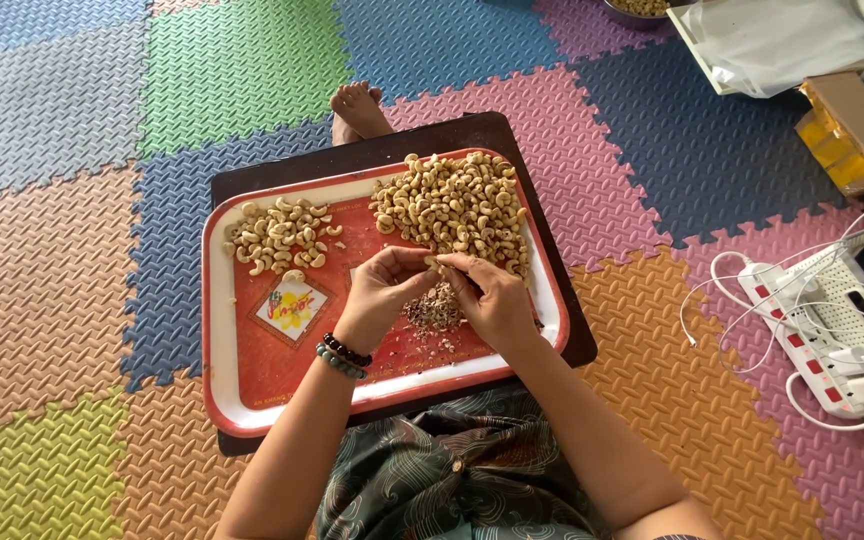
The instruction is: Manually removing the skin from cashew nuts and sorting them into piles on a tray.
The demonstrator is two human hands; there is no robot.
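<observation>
Where both hands (442, 285) pinch a cashew (433, 263), mid-tray (252, 385)

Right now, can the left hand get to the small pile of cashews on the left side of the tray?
Probably yes. The left hand hovers over the red tray, and the small cashew pile lies just beyond it with nothing between them.

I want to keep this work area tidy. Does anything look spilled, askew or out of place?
Nothing has spilled off the red tray: both cashew piles and the brown skin scraps lie inside it. The one untidy spot is the tangle of white cables around the power strip at right.
</observation>
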